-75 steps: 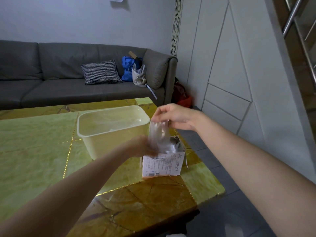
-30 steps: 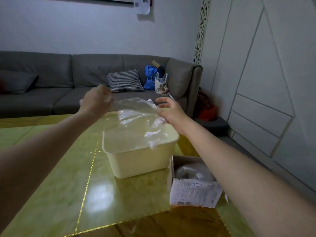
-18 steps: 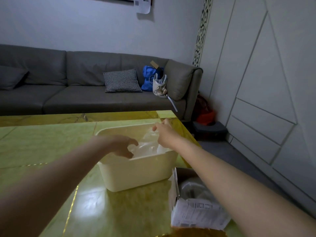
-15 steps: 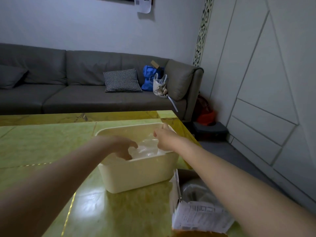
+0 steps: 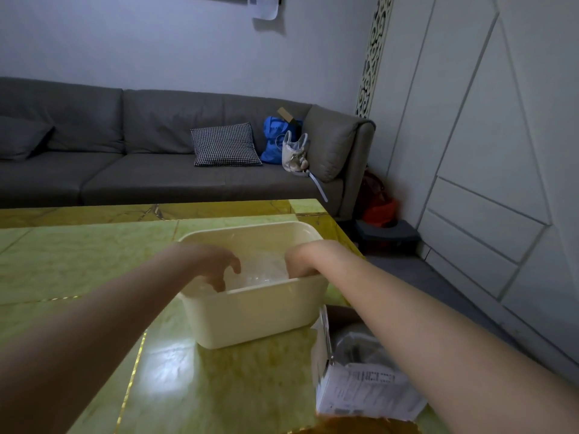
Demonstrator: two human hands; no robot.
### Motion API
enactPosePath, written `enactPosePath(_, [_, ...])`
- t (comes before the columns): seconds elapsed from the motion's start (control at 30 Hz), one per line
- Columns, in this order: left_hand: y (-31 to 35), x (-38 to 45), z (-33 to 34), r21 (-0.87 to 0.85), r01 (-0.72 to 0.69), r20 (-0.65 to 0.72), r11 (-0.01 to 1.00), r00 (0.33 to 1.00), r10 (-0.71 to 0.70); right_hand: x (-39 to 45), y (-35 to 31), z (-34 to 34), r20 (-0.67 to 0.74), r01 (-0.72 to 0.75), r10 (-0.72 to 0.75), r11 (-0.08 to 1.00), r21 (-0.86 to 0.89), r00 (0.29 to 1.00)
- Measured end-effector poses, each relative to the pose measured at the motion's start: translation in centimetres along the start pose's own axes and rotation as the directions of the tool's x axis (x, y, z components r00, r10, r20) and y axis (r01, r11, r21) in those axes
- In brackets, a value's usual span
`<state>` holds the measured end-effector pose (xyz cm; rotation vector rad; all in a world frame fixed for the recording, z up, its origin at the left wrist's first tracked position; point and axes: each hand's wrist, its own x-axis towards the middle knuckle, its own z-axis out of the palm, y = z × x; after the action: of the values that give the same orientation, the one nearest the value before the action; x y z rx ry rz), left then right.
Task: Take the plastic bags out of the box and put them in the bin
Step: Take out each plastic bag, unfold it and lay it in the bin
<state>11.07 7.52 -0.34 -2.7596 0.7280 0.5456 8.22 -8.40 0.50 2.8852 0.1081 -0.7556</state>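
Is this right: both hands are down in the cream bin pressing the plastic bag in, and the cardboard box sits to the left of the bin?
Not quite. In the head view the box sits to the right of the bin, nearer the person, not to its left. The rest holds: left hand and right hand are both down inside the bin on the plastic bag.

A glossy green and yellow worktop (image 5: 78, 264) fills the near left; beyond it a long grey sofa (image 5: 150, 158) lines the far wall, carrying a checked cushion (image 5: 225, 145), a blue bag (image 5: 273, 140) and a white bag (image 5: 294, 151) near its right arm; something red (image 5: 379, 209) lies on the floor beside it.
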Motion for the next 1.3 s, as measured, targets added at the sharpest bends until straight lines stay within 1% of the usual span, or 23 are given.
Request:
enactPosePath(0.03, [-0.3, -0.4, -0.2, -0.036, 0.0, -0.032, 0.999, 0.999, -0.001, -0.2, 0.1, -0.1, -0.025, 0.015, -0.015, 0.999, 0.036, 1.0])
enactPosePath(0.13, [-0.3, -2.1, -1.1, -0.104, -0.048, -0.184, 0.993, 0.983, 0.028, -2.2, 0.8, -1.1, -0.181, 0.08, -0.045, 0.978, 0.194, 0.982])
enactPosePath(0.2, [0.3, -3.1, -1.9, -0.118, -0.103, -0.309, 0.988, 0.949, 0.062, -4.6, 1.7, -1.6, -0.254, 0.134, -0.073, 0.964, 0.231, 0.964])
enactPosePath(0.23, [0.9, -3.6, -2.2, -0.137, -0.14, -0.357, 0.981, 0.93, 0.082, -6.0, 2.2, -1.7, -0.262, 0.149, -0.078, 0.953, 0.264, 0.962])
enactPosePath(0.33, [3.5, -4.9, -2.9, -0.188, -0.255, -0.451, 0.949, 0.88, 0.147, -9.4, 3.8, -1.3, -0.199, 0.138, -0.064, 0.913, 0.384, 0.978])
enactPosePath(0.4, [5.8, -5.6, -2.9, -0.213, -0.329, -0.491, 0.92, 0.85, 0.191, -11.4, 4.8, -0.4, -0.134, 0.094, -0.043, 0.912, 0.4, 0.99])
enactPosePath(0.47, [8.0, -6.4, -2.7, -0.233, -0.402, -0.526, 0.886, 0.818, 0.233, -13.1, 5.4, 0.8, -0.08, 0.057, -0.029, 0.923, 0.38, 0.996])
enactPosePath(0.53, [10.3, -7.2, -1.9, -0.23, -0.467, -0.527, 0.854, 0.797, 0.294, -14.5, 5.5, 2.5, -0.086, 0.042, -0.014, 0.94, 0.339, 0.996])
enactPosePath(0.6, [12.6, -7.8, -0.9, -0.201, -0.499, -0.473, 0.843, 0.803, 0.363, -15.6, 5.3, 4.5, -0.128, 0.017, 0.015, 0.968, 0.251, 0.992])
enactPosePath(0.7, [15.2, -8.0, 0.7, -0.102, -0.471, -0.351, 0.876, 0.841, 0.411, -16.1, 4.2, 7.3, -0.142, -0.003, 0.021, 0.992, 0.124, 0.99])
enactPosePath(0.73, [15.7, -7.9, 1.1, -0.074, -0.455, -0.329, 0.887, 0.851, 0.409, -16.1, 3.8, 8.1, -0.176, -0.011, 0.026, 0.996, 0.09, 0.984])
enactPosePath(0.8, [16.2, -7.6, 1.6, -0.07, -0.432, -0.321, 0.899, 0.863, 0.39, -16.0, 3.6, 9.1, -0.278, -0.037, 0.055, 0.997, 0.067, 0.959])
enactPosePath(0.87, [16.1, -7.4, 1.7, -0.086, -0.421, -0.351, 0.903, 0.861, 0.368, -15.7, 4.1, 9.4, -0.349, -0.045, 0.079, 0.994, 0.102, 0.934])
enactPosePath(0.9, [16.1, -7.4, 1.7, -0.089, -0.421, -0.375, 0.903, 0.854, 0.361, -15.6, 4.4, 9.5, -0.363, -0.049, 0.096, 0.989, 0.137, 0.927])
enactPosePath(0.97, [16.1, -7.4, 1.8, -0.079, -0.419, -0.43, 0.905, 0.833, 0.348, -15.3, 4.9, 9.4, -0.366, -0.045, 0.118, 0.978, 0.202, 0.923])
enactPosePath(1.07, [16.2, -7.6, 2.2, -0.046, -0.428, -0.51, 0.903, 0.787, 0.347, -15.0, 5.2, 9.4, -0.334, -0.011, 0.106, 0.962, 0.273, 0.937])
enactPosePath(1.13, [16.2, -7.6, 2.2, -0.06, -0.44, -0.547, 0.896, 0.766, 0.339, -15.2, 5.4, 9.3, -0.34, 0.015, 0.1, 0.947, 0.321, 0.935])
enactPosePath(1.2, [16.0, -7.9, 2.0, -0.095, -0.438, -0.561, 0.894, 0.766, 0.315, -15.6, 5.7, 9.0, -0.335, 0.032, 0.1, 0.93, 0.366, 0.937])
enactPosePath(1.3, [15.9, -8.2, 1.8, -0.168, -0.441, -0.541, 0.882, 0.789, 0.292, -15.9, 6.0, 8.7, -0.266, 0.005, 0.128, 0.895, 0.446, 0.956])
